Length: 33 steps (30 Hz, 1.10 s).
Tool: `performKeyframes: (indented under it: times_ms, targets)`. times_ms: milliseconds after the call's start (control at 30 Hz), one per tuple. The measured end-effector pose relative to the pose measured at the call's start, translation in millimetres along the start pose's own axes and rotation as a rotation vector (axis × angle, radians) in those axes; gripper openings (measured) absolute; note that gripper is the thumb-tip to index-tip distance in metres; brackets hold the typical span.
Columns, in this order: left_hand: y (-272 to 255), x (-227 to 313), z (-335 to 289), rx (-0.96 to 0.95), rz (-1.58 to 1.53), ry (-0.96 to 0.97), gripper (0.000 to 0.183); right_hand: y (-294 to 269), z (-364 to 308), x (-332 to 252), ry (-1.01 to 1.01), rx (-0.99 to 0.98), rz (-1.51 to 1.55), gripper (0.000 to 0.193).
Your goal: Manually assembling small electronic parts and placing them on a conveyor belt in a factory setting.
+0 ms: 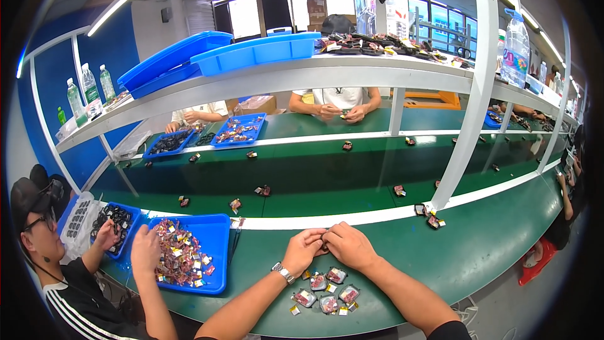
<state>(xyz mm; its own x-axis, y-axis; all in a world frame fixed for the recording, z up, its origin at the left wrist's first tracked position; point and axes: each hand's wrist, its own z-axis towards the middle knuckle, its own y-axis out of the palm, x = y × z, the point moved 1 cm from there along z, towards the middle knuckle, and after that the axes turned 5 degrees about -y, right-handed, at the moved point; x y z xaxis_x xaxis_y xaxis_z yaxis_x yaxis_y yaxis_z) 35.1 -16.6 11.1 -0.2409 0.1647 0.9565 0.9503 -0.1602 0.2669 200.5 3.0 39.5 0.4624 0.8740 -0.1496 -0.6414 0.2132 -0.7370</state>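
Note:
My left hand point(303, 252), with a metal watch at its wrist, and my right hand point(349, 245) meet over the green bench. Their fingers are closed together around a small dark casing point(324, 244), mostly hidden by the fingertips. Just below my hands, between my forearms, lies a group of several small dark-edged casings point(328, 304) with reddish circuit boards and wires inside. Small silver-and-yellow battery cells point(294, 310) stick out beside some of them.
A blue tray point(217, 271) heaped with reddish wired parts stands at left, where a co-worker point(47, 258) reaches over it. Beyond the white rail point(283, 221), a green conveyor belt point(302, 179) carries scattered units. A white post point(469, 101) and an overhead shelf point(283, 85) rise ahead.

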Motion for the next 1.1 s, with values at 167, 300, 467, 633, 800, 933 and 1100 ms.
performKeyframes:
  times_ms: [167,300,467,633,800,933,1100]
  targets:
    - [-4.1,0.0,2.5,-0.015,0.078,0.012,0.027,-8.0,-2.1,5.9,-0.017,-0.055,0.084,0.013]
    - [-2.5,2.7,-0.3,-0.046,0.109,0.036,0.028,-15.3,-2.5,7.4,0.04,-0.097,0.132,0.011]
    - [-5.0,6.5,-0.3,-0.112,0.058,-0.009,0.029,-15.5,-0.9,7.8,0.019,-0.038,0.138,0.01]
    - [-9.8,5.6,1.5,-0.182,0.024,-0.014,0.034,-15.7,-3.0,11.2,-0.027,-0.06,0.093,0.011]
    - [-12.9,0.2,2.2,-0.26,0.044,0.036,0.04,-17.6,-4.3,8.5,0.013,-0.086,0.162,0.011]
    - [-10.8,2.0,1.3,-0.251,0.038,-0.017,0.037,-20.6,-2.1,5.6,0.013,-0.087,0.173,0.009]
    - [-12.6,3.5,0.4,-0.237,0.032,-0.049,0.033,-24.9,-2.7,5.2,-0.012,-0.074,0.288,0.009]
